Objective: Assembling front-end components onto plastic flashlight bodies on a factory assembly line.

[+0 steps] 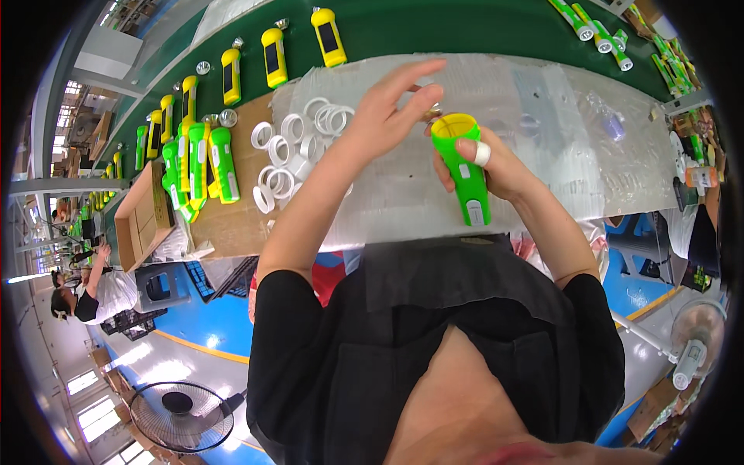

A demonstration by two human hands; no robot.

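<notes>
My right hand [500, 164] is closed around a green flashlight body [468, 184], its yellow-lined wide end up and open. A white band [481, 153] circles the thumb. A small shiny metallic piece [433, 114] sits beside the rim of that open end; its lower part is hidden. Just left of it, my left hand [390, 108] hovers with its fingers stretched out and apart, and I see nothing gripped in it. White plastic rings [293, 129] lie in a loose pile beyond my left forearm.
Green and yellow flashlights [198, 163] are heaped at the left by an open cardboard box [145, 213]. Along the green conveyor belt [465, 27] stand yellow flashlight bodies [274, 58]. Finished-looking flashlights [595, 35] lie far right. Fans [182, 416] and other people [81, 298] are around.
</notes>
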